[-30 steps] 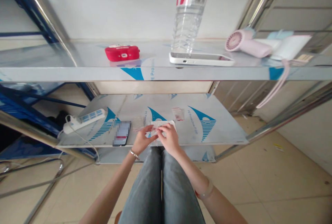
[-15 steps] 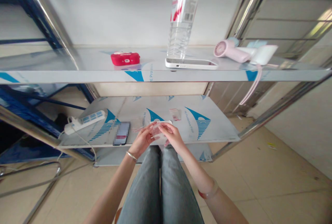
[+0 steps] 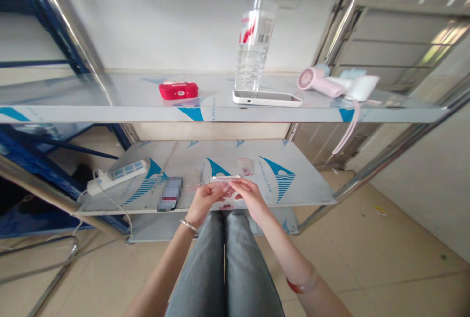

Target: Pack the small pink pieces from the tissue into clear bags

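Note:
Both my hands meet over the front edge of the lower shelf (image 3: 312, 187). My left hand (image 3: 204, 199) and my right hand (image 3: 249, 194) are closed on a small clear plastic bag (image 3: 224, 180) with a pinkish top edge, each pinching one side of it. Something red shows through the bag near my right fingers. A second small clear bag with red contents (image 3: 246, 166) lies on the shelf just beyond my hands. A dark phone (image 3: 169, 193) lies left of my left hand. My jeans-covered knees are below.
A white power strip (image 3: 117, 176) with its cable sits at the lower shelf's left. The upper shelf (image 3: 110, 111) carries a red case (image 3: 178, 90), a water bottle (image 3: 254, 43), a white phone (image 3: 267, 98) and a pink hair dryer (image 3: 321, 82). Tiled floor lies to the right.
The view has tilted up and drawn back a little. My hands have raised the small bag slightly and turned it so that its top edge faces me.

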Motion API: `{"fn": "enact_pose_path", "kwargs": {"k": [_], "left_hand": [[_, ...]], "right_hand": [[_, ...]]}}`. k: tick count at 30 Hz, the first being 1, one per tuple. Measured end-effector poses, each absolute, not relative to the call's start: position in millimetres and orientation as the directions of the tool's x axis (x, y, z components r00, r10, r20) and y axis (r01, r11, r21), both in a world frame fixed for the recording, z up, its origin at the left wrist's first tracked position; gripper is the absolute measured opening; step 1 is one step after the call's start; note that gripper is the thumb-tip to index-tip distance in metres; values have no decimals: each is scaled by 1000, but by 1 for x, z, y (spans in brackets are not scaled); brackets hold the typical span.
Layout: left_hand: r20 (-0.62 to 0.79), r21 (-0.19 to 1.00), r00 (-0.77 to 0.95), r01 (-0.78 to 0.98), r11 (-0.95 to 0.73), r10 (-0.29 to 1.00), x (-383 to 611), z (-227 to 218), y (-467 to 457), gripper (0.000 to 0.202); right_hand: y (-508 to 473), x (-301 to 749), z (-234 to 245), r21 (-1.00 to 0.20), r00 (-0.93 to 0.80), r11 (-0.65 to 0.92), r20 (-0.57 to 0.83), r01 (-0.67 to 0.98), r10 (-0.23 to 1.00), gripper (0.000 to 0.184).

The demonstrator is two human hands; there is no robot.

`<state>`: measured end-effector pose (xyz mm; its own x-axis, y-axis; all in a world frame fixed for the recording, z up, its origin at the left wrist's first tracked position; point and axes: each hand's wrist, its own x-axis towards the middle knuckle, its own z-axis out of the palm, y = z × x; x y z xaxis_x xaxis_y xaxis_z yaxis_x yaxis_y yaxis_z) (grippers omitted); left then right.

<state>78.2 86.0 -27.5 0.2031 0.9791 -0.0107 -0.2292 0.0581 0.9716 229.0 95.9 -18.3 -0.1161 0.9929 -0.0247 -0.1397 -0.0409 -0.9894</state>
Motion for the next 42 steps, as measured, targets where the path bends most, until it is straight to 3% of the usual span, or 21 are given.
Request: {"fn": "enact_pose_path", "kwargs": {"k": [4, 9, 15, 20, 30, 36, 42], "left_hand": [[-36, 982, 167, -178, 66, 985, 75, -24, 83, 36], [-19, 965, 50, -260, 31, 999, 72, -22, 81, 37], [8, 988, -23, -153, -11, 1000, 72, -20, 81, 41], [-19, 985, -72, -172, 6, 997, 71, -21, 84, 41], [63, 994, -53, -85, -67, 997, 70, -22, 85, 31], [139, 990, 56, 2, -139, 989, 67, -21, 85, 28], [203, 977, 160, 38, -211, 966, 79, -9, 83, 29]], "right_hand": [[94, 230, -19, -991, -92, -13, -1, -132, 996, 30], [90, 227, -25, -991, -92, 18, 30, -133, 995, 29], [90, 227, -31, -992, -46, 21, 27, -126, 999, 33], [92, 228, -30, -989, 1, 50, 50, -142, 999, 34], [89, 230, -24, -992, 57, 101, 97, -72, 994, 34], [88, 233, -25, -998, -57, 57, 58, -16, 997, 33], [91, 230, -26, -989, -113, 149, 151, -24, 982, 28]]}}
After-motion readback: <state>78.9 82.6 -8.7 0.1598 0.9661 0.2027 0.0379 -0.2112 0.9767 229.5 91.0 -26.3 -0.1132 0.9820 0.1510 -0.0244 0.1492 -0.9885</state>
